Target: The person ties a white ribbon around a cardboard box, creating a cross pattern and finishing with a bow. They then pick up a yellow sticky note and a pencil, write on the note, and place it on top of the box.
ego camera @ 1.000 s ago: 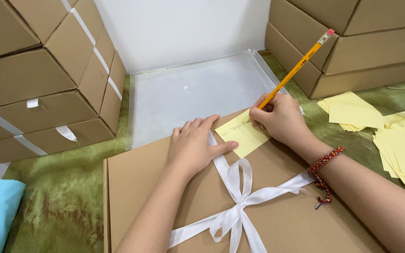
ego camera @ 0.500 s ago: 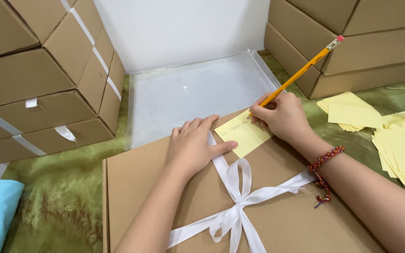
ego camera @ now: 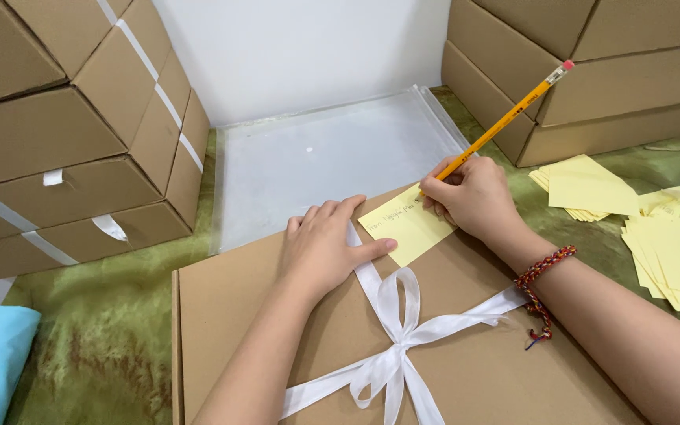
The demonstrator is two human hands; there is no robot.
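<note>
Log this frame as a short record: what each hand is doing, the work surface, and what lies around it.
left hand: left hand pressed flat on the flat brown cardboard box, thumb tip at the edge of the pale yellow paper note
right hand: right hand in a writing grip on the yellow pencil, tip on the note
box: tied with a white ribbon bow
surface: mottled green cloth
around: clear plastic folder; stacked cardboard boxes; loose yellow notes
</note>
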